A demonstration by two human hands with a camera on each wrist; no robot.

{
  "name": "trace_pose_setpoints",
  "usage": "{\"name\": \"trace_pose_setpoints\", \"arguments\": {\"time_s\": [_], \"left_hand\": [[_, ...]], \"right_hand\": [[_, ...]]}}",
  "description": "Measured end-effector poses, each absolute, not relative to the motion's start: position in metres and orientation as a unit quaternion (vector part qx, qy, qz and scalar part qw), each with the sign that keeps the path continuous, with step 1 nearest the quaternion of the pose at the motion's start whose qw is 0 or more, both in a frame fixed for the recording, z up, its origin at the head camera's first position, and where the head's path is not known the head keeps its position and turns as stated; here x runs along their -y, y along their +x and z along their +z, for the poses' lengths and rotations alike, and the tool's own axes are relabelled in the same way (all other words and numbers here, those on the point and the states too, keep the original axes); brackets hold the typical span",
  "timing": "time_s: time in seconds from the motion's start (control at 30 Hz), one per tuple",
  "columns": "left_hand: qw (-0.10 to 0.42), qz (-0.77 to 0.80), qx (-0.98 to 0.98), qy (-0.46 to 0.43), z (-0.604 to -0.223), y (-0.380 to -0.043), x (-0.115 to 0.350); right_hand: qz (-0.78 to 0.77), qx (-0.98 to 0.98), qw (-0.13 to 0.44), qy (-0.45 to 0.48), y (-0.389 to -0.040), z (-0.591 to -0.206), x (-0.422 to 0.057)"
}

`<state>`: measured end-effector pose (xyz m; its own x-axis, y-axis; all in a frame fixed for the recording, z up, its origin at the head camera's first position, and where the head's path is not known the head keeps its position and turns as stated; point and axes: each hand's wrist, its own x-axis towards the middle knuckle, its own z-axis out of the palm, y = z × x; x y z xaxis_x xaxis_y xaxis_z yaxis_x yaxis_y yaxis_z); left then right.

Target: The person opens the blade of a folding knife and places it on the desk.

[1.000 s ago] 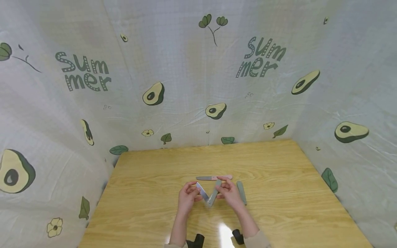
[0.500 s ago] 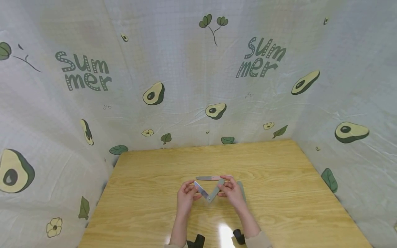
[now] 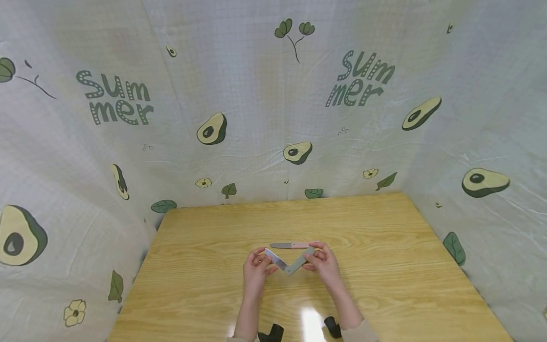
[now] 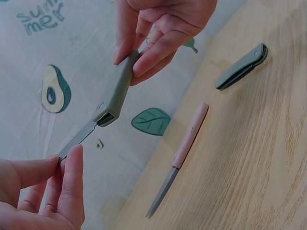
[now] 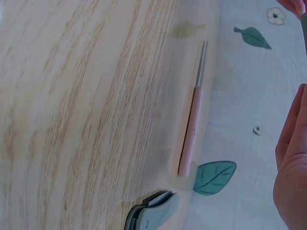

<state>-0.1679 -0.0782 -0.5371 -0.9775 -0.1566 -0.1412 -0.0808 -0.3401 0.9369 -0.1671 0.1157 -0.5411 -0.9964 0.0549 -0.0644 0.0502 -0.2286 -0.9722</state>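
Observation:
A green-handled folding knife [image 3: 297,266] is held over the table, its blade swung partly out so that it forms a wide V with the handle. My left hand [image 3: 255,271] pinches the blade [image 4: 79,139] near its tip between thumb and fingers. At the far end of the handle [image 4: 117,91], my right hand [image 3: 326,267] grips it with thumb and fingertips. Beyond the hands lies a pink-handled folding knife [image 3: 299,245], unfolded straight. A second green folding knife [image 4: 242,67], folded, lies on the table; my right hand hides it in the head view.
The wooden table [image 3: 205,294] extends to a white cloth [image 3: 256,95] printed with avocados, which hangs at the back and both sides. Black wrist mounts [image 3: 271,334] show under the forearms near the front.
The held knife's blade and handle have spread further apart. My right hand has moved right with the handle, covering the folded green knife in the head view; the left hand shifted slightly left.

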Motion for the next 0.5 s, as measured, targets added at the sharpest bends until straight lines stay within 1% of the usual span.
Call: {"name": "trace_pose_setpoints", "arguments": {"time_s": [0.27,0.5], "left_hand": [[0.040,-0.824,0.555,0.110,-0.5346,-0.1660,0.0760],[0.054,-0.832,0.538,0.127,-0.5339,-0.1664,0.0725]], "right_hand": [[0.798,0.601,0.015,-0.051,-0.1663,-0.5436,-0.1195],[0.801,0.595,0.027,-0.059,-0.1636,-0.5384,-0.1197]]}}
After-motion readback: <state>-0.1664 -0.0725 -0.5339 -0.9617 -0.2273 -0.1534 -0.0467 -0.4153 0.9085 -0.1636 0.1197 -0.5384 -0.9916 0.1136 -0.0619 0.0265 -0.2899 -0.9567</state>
